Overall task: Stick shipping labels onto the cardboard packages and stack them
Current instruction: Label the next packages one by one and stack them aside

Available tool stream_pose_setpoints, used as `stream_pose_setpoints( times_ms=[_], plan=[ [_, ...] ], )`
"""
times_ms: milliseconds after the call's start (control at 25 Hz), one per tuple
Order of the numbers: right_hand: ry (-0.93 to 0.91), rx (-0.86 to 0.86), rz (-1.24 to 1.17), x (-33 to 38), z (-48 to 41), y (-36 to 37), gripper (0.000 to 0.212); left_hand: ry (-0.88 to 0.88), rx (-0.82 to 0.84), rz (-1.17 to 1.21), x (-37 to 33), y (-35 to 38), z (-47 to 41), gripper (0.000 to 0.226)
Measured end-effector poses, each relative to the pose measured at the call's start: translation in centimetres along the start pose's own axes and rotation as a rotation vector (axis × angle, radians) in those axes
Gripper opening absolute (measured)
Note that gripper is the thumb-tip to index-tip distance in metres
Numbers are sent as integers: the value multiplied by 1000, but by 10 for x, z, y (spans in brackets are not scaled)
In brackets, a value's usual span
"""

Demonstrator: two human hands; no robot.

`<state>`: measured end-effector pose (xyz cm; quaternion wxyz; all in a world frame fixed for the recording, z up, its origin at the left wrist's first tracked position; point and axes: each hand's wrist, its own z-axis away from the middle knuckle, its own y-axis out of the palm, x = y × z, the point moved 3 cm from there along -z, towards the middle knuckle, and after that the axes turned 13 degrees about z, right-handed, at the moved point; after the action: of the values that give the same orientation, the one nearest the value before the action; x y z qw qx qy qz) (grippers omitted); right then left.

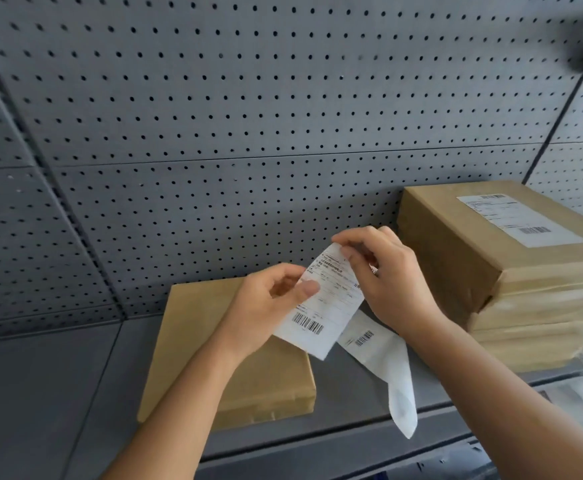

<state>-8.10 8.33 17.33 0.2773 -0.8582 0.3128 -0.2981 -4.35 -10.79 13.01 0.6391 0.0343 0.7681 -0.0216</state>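
**Label held above an unlabelled package at a grey pegboard station**

A person holds a white shipping label (321, 299) in both hands at the centre of the frame, above the grey worktop (40, 393). The label's long axis runs on a diagonal, from its top edge at upper right down to its barcode end at lower left; the printed face is turned toward the camera.

The left hand (269, 299) comes in from the lower left, forearm rising steeply, and pinches the label's left edge between thumb and curled fingers, the grip closed on the paper. The right hand (390, 271) enters from the lower right, wrist bent inward, with its fingertips closed on the label's top corner.

A second strip of label paper (387, 358), also carrying a barcode, hangs down from beneath the held label toward the lower centre, its blank tail drooping past the worktop's front edge. Whether it is joined to the held label cannot be told.

Directly below the hands, a flat cardboard package (186, 341) lies on the worktop with a bare top. At the right of the frame stands a stack of cardboard packages (525, 306); the top one carries an applied label (518, 220) on its upper face. A grey pegboard (248, 98) fills the upper frame.
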Motion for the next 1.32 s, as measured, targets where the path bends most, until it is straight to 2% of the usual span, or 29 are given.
stream_pose_setpoints(
  times_ms=[80,240,320,400,480,560,640,800,1040,1120,1320],
  plan=[
    [-40,19,-12,11,-5,13,23,18,-103,9,0,-8,5,15],
    [-41,49,39,26,-15,38,42,-17,-288,99,9,-35,17,13],
    [133,142,-48,27,-17,51,45,-38,-384,129,12,-49,23,13],
    [408,317,-317,27,-10,71,38,-63,-469,165,15,-63,29,15],
    [593,505,-576,31,3,93,29,-96,-524,185,19,-75,35,15],
    [627,607,-678,39,14,111,20,-130,-554,197,23,-87,41,16],
    [630,616,-722,45,21,124,16,-168,-563,191,29,-95,46,16],
    [650,617,-657,50,24,142,13,-218,-565,72,39,-111,53,17],
    [572,609,-357,50,24,161,11,-303,-540,-178,59,-126,52,17],
    [516,608,-226,48,24,167,17,-309,-522,-285,62,-128,48,18],
    [462,615,-107,48,22,173,41,-269,-520,-454,64,-129,38,19]
  ],
)
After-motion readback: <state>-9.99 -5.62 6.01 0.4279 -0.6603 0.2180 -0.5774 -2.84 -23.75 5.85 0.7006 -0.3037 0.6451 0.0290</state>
